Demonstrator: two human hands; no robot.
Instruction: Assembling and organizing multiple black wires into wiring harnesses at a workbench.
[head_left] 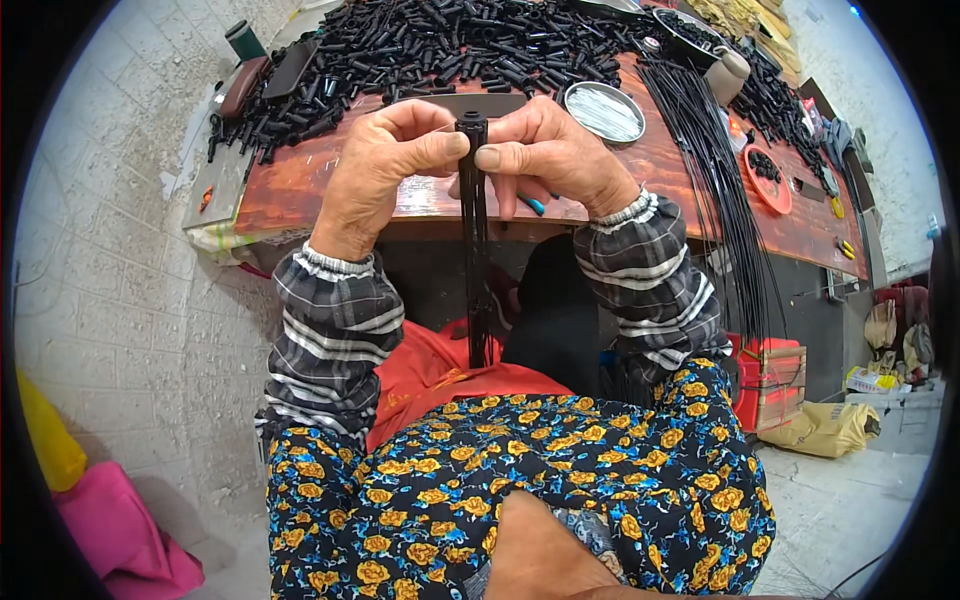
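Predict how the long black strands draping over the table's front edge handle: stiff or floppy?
The black strands probably flex: they bend downward past the wooden tabletop. Each looks thin, so likely light individually. Lying loosely side by side, they may splay if pushed.
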